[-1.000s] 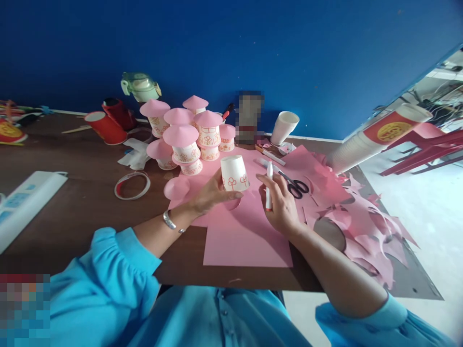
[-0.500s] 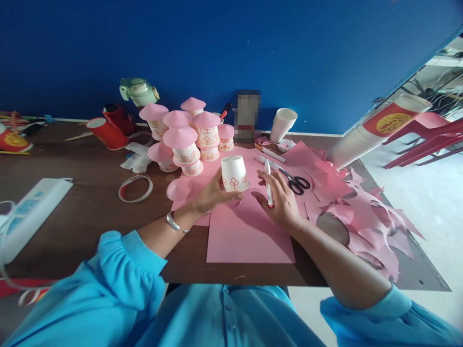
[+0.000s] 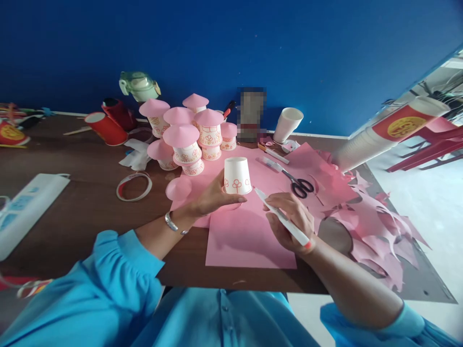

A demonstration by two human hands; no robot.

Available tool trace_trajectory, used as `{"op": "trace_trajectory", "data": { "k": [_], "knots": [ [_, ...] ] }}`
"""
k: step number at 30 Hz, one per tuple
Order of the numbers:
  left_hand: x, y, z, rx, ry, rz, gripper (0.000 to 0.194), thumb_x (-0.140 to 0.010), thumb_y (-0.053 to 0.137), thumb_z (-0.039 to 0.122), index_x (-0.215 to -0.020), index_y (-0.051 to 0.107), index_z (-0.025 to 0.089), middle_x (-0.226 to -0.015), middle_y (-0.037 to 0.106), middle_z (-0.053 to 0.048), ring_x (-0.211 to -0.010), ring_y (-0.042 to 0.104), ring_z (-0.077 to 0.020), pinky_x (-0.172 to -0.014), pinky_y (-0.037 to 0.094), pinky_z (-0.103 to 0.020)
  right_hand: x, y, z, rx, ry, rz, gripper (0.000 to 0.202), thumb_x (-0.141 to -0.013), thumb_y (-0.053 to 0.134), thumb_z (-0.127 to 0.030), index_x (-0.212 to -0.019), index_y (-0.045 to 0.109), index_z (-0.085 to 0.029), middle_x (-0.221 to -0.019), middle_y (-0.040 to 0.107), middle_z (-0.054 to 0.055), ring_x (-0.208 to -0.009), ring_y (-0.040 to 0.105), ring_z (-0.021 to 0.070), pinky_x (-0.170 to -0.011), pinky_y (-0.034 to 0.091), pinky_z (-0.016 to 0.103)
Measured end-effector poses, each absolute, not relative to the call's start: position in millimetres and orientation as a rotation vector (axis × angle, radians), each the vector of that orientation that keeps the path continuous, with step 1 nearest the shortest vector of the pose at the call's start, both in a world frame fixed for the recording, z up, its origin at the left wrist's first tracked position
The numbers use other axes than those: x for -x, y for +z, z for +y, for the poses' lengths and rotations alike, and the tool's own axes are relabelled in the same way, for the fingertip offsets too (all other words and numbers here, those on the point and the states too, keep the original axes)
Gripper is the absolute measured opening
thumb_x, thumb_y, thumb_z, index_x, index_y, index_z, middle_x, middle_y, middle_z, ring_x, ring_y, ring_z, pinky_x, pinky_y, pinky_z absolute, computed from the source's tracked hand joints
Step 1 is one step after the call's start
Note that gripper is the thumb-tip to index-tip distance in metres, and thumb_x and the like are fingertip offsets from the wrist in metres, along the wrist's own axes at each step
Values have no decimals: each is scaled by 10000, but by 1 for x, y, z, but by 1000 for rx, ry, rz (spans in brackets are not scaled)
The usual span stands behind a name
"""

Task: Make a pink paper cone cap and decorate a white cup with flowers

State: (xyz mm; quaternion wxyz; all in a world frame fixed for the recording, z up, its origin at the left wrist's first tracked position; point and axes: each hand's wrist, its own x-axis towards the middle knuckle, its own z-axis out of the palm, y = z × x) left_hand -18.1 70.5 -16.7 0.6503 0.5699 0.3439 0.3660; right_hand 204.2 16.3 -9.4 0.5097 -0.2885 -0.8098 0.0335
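Note:
My left hand (image 3: 213, 196) grips a white paper cup (image 3: 237, 172) upside down, thumb under its rim. Red flower outlines run around the cup's lower part. In my right hand (image 3: 292, 221) is a white marker pen (image 3: 284, 218) with a red end; its tip points at the cup, a small gap apart. Below both hands lies a sheet of pink paper (image 3: 249, 246). Left of the cup stand several decorated cups with pink paper cone roofs (image 3: 181, 136), some stacked. A loose pink cone (image 3: 178, 188) lies near my left wrist.
Scissors (image 3: 302, 188) and a capped marker (image 3: 270, 164) lie right of the cup. Pink paper scraps (image 3: 376, 226) cover the right side, near a long leaning stack of cups (image 3: 372, 137). A tape roll (image 3: 134, 187) and a power strip (image 3: 31, 212) are at left.
My right hand has turned the marker from nearly upright to slanted, its tip now toward the cup. The cup has shifted slightly right and turned, showing more of its flowers.

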Motion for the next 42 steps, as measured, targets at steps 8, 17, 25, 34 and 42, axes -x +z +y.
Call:
{"op": "trace_trajectory", "data": {
  "k": [8, 17, 25, 34, 42],
  "knots": [
    [17, -20, 71, -1283, 790, 792, 606, -688, 919, 423, -1099, 530, 205, -968, 615, -32, -844, 578, -171, -692, 499, -297, -199, -8, 14, 727, 100, -1986, 174, -948, 599, -129, -1106, 605, -202, -830, 733, 54, -716, 734, 169, -609, 602, 265],
    [16, -21, 73, -1349, 794, 829, 693, -655, 927, 463, -1166, 535, 207, -985, 621, -42, -896, 589, -203, -732, 500, -319, -199, -3, 15, 726, 100, -2032, 169, -950, 570, -134, -1098, 588, -214, -798, 728, 38, -686, 733, 167, -599, 591, 260],
    [18, -24, 73, -1392, 783, 836, 679, -662, 928, 452, -1162, 537, 211, -987, 608, -35, -939, 575, -211, -784, 489, -342, -198, -2, 15, 734, 82, -2029, 157, -957, 565, -133, -1090, 583, -215, -790, 722, 32, -673, 724, 160, -588, 579, 251],
    [15, -21, 73, -1396, 829, 830, 644, -637, 937, 443, -1097, 549, 214, -948, 609, -30, -948, 575, -228, -793, 484, -349, -199, -3, 16, 736, 75, -2022, 178, -940, 570, -125, -1089, 594, -220, -788, 726, 26, -665, 722, 159, -584, 579, 249],
    [18, -22, 72, -1370, 786, 831, 675, -678, 917, 452, -1179, 537, 207, -1103, 639, -75, -983, 591, -226, -824, 499, -367, -198, -3, 17, 714, 45, -2020, 135, -960, 565, -132, -1074, 586, -202, -793, 721, 41, -677, 718, 157, -594, 592, 253]
  ]
}}
